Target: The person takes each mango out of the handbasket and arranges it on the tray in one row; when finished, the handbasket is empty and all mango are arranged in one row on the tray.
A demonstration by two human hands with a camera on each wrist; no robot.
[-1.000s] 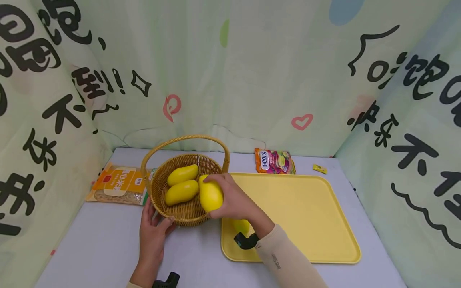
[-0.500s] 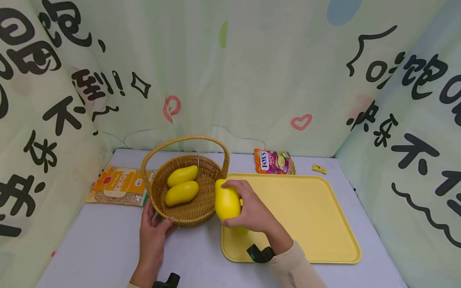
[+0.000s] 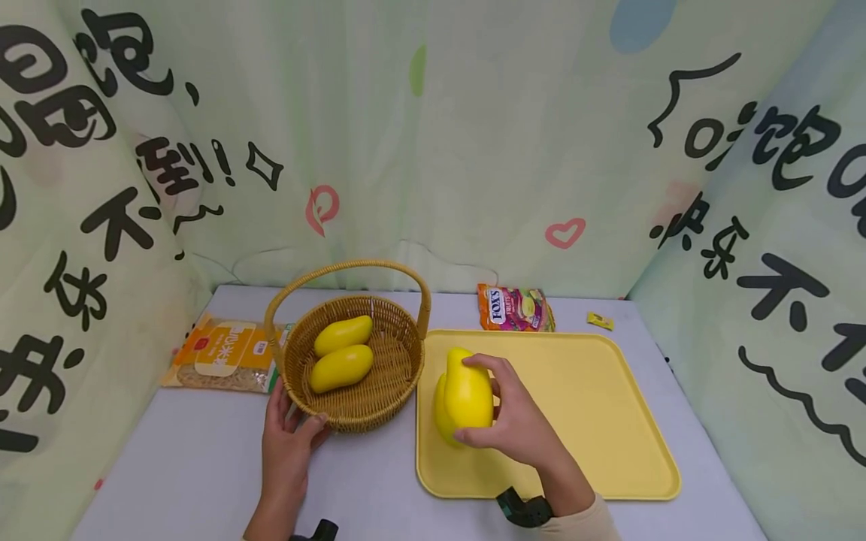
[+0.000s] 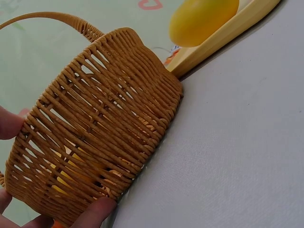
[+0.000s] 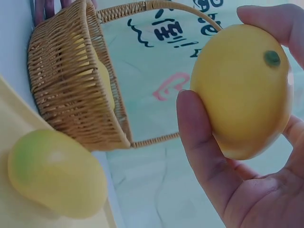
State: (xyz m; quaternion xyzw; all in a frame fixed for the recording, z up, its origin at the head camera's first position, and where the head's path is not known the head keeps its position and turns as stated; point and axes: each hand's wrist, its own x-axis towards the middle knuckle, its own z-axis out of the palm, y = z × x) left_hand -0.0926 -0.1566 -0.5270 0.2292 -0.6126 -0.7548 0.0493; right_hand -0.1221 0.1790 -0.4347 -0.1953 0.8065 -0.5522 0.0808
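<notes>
Over the rectangular yellow tray [image 3: 582, 417], an oval yellow mango [image 3: 470, 398], lengthwise near-to-far, is being pinched by the right hand [image 3: 519, 421], a brown wicker basket [image 3: 368, 415], leftward, by the left hand [image 3: 287, 447].

We find a pale worktop [image 3: 196, 466] bearing a round brown wicker basket [image 3: 389, 376], orange plastic packet [image 3: 226, 355], rectangular yellow tray [image 3: 595, 421], red-purple FOX'S bag [image 3: 517, 309] and small yellow sachet [image 3: 600, 321].
</notes>
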